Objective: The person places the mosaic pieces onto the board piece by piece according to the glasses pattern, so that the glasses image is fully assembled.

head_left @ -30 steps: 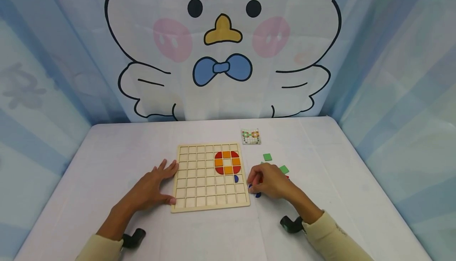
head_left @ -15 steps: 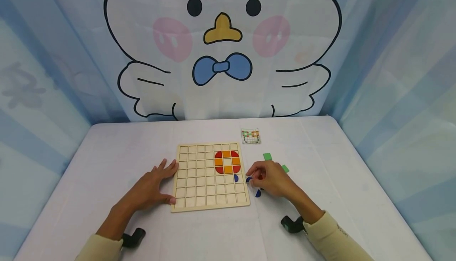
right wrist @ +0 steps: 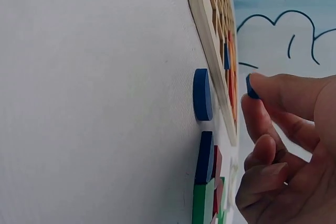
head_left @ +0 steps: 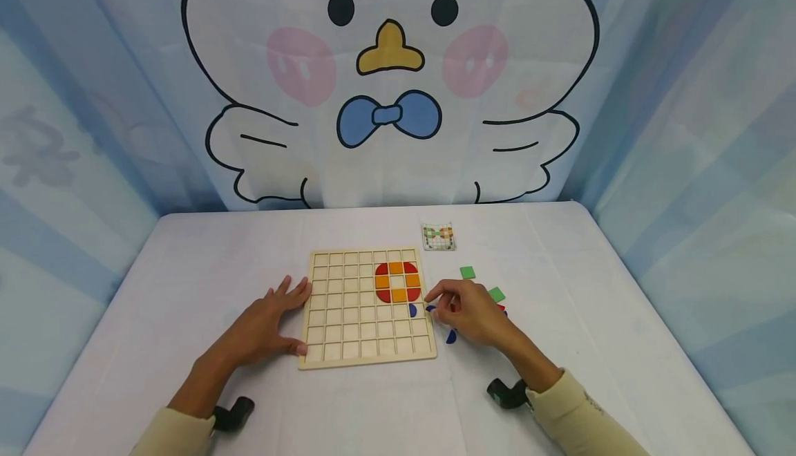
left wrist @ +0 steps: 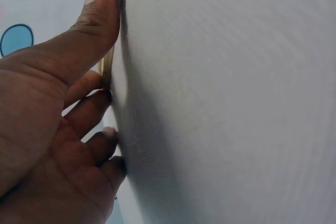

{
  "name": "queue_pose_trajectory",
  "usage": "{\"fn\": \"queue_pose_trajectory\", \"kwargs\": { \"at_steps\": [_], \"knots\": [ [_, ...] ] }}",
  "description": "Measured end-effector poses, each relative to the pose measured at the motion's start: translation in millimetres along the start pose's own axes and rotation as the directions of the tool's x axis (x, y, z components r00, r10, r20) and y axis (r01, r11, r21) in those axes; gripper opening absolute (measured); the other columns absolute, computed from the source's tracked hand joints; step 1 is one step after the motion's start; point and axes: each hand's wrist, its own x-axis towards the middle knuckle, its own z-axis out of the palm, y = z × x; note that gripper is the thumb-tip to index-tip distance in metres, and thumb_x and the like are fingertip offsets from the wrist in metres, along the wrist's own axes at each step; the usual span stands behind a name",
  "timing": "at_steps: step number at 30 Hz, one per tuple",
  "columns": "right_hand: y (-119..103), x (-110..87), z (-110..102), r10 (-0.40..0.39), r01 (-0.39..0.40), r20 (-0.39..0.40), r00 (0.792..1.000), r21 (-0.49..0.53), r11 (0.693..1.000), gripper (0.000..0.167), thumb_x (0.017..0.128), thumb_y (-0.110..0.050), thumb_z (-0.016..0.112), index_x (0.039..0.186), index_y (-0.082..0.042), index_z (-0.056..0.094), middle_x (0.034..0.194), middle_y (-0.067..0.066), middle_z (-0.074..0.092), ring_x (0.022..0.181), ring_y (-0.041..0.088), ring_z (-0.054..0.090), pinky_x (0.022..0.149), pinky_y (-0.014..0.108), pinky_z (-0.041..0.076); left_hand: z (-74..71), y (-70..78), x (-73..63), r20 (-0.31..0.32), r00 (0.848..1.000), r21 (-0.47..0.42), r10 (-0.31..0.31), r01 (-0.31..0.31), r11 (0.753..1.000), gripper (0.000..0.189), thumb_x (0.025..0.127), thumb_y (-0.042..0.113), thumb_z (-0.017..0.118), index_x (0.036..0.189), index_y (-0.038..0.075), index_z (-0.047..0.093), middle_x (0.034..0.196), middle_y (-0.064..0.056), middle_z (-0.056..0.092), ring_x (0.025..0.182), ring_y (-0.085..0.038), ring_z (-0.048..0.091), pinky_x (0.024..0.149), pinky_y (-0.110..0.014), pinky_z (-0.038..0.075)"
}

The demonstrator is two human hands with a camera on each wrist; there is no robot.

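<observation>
One wooden grid board [head_left: 351, 332] lies near the middle of the tabletop [head_left: 218, 262] in the head view. Toward its far right corner, four red pieces [head_left: 382, 269] and four orange squares [head_left: 398, 295] sit in its cells as a ring around one bare cell; a blue half-round [head_left: 413, 310] occupies a cell just nearer than the ring, by the right edge. The left hand [head_left: 264, 331], fingers spread, rests against the board's left edge. The right hand [head_left: 469, 312] pinches a small blue piece [head_left: 430, 309] at the right edge. A loose blue piece [head_left: 451, 336] lies right of the board, with two green squares [head_left: 468, 272] farther back; red and blue bits beside the right hand are partly hidden. Beyond the board's far right corner lies a card [head_left: 439, 237] printed with a coloured grid pattern, too small to read in detail. A dark mark on the right sleeve [head_left: 581, 414] is illegible.

Left wrist view: the thumb touches the board's edge, which appears as a narrow strip cut off above.

Right wrist view: thumb and fingertip grip the small blue piece, clear of the board. Two blue pieces lie on the tabletop, one abutting a green piece [right wrist: 203, 203] cut off below; reddish pieces behind are partly covered.
</observation>
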Motion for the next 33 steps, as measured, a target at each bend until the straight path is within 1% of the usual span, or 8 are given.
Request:
{"fn": "queue_pose_trajectory", "kwargs": {
  "at_steps": [2, 4, 8, 13, 18, 21, 26, 33],
  "knots": [
    [-1.3, -0.4, 0.8, -0.02, 0.02, 0.002, 1.0, -0.003, 1.0, 0.018, 0.097, -0.009, 0.077, 0.108, -0.022, 0.079, 0.082, -0.003, 0.063, 0.069, 0.016, 0.052, 0.056, 0.02, 0.039, 0.2, 0.0, -0.1, 0.0, 1.0, -0.001, 0.002, -0.002, 1.0, 0.118, 0.07, 0.041, 0.097, 0.166, 0.012, 0.035, 0.174, -0.011, 0.03, 0.162, -0.05, 0.019, 0.124, -0.076, 0.023],
    [-2.2, -0.7, 1.9, -0.036, 0.036, 0.002, 0.999, -0.009, 0.999, 0.019, 0.098, -0.009, 0.075, 0.109, -0.024, 0.079, 0.083, -0.005, 0.064, 0.068, 0.016, 0.052, 0.055, 0.02, 0.039, 0.3, -0.1, 0.1, -0.001, 1.0, -0.003, 0.003, -0.003, 1.0, 0.118, 0.07, 0.041, 0.097, 0.166, 0.012, 0.035, 0.174, -0.011, 0.03, 0.162, -0.049, 0.019, 0.124, -0.076, 0.023],
    [-3.3, -0.9, 4.8, -0.036, 0.036, -0.002, 0.999, 0.008, 0.999, 0.015, 0.097, -0.011, 0.077, 0.106, -0.023, 0.076, 0.084, -0.005, 0.067, 0.067, 0.018, 0.054, 0.054, 0.02, 0.041, 0.7, -0.6, 0.5, -0.001, 1.0, -0.004, 0.002, -0.002, 1.0, 0.117, 0.07, 0.041, 0.097, 0.166, 0.013, 0.035, 0.174, -0.011, 0.03, 0.163, -0.049, 0.019, 0.125, -0.075, 0.023],
    [-4.7, -2.8, 10.0, -0.022, 0.023, -0.009, 1.0, 0.024, 0.999, 0.011, 0.094, -0.015, 0.082, 0.099, -0.023, 0.075, 0.079, -0.005, 0.068, 0.065, 0.018, 0.055, 0.053, 0.02, 0.042, 1.1, -1.2, 0.7, 0.0, 1.0, -0.002, 0.004, -0.004, 1.0, 0.117, 0.07, 0.041, 0.097, 0.166, 0.012, 0.035, 0.174, -0.011, 0.03, 0.163, -0.049, 0.019, 0.125, -0.075, 0.023],
    [-6.8, -5.0, 17.7, -0.029, 0.029, -0.031, 0.999, -0.025, 0.999, 0.013, 0.09, -0.018, 0.086, 0.092, -0.025, 0.076, 0.078, -0.01, 0.068, 0.075, 0.017, 0.056, 0.062, 0.023, 0.046, 0.5, -0.1, 0.4, 0.0, 1.0, 0.0, -0.001, 0.001, 1.0, 0.117, 0.07, 0.04, 0.097, 0.166, 0.013, 0.035, 0.174, -0.011, 0.03, 0.162, -0.049, 0.019, 0.125, -0.075, 0.023],
    [-8.5, -5.8, 22.1, -0.022, 0.019, -0.044, 0.999, -0.058, 0.998, 0.014, 0.088, -0.019, 0.088, 0.089, -0.027, 0.077, 0.077, -0.012, 0.067, 0.079, 0.015, 0.056, 0.067, 0.026, 0.047, 0.0, 0.7, -0.2, -0.001, 1.0, -0.003, 0.0, 0.0, 1.0, 0.117, 0.07, 0.039, 0.097, 0.166, 0.012, 0.035, 0.174, -0.011, 0.03, 0.163, -0.049, 0.019, 0.125, -0.074, 0.023],
    [-12.8, -5.6, 26.4, -0.009, 0.003, -0.065, 0.998, -0.104, 0.995, 0.014, 0.087, -0.02, 0.09, 0.087, -0.028, 0.078, 0.075, -0.013, 0.065, 0.078, 0.013, 0.056, 0.069, 0.028, 0.046, -0.3, 1.1, -0.6, -0.004, 1.0, -0.004, 0.007, -0.007, 1.0, 0.116, 0.071, 0.038, 0.097, 0.166, 0.011, 0.035, 0.174, -0.011, 0.03, 0.163, -0.048, 0.019, 0.126, -0.074, 0.023],
    [-20.1, -3.6, 31.5, -0.015, 0.004, -0.083, 0.996, -0.136, 0.991, 0.014, 0.084, -0.021, 0.092, 0.084, -0.025, 0.078, 0.069, -0.013, 0.065, 0.079, 0.01, 0.059, 0.075, 0.03, 0.047, 0.2, 0.1, -0.6, -0.003, 1.0, 0.001, 0.006, -0.006, 1.0, 0.116, 0.071, 0.039, 0.097, 0.166, 0.012, 0.035, 0.174, -0.011, 0.029, 0.163, -0.048, 0.019, 0.126, -0.073, 0.023]
  ]
}}
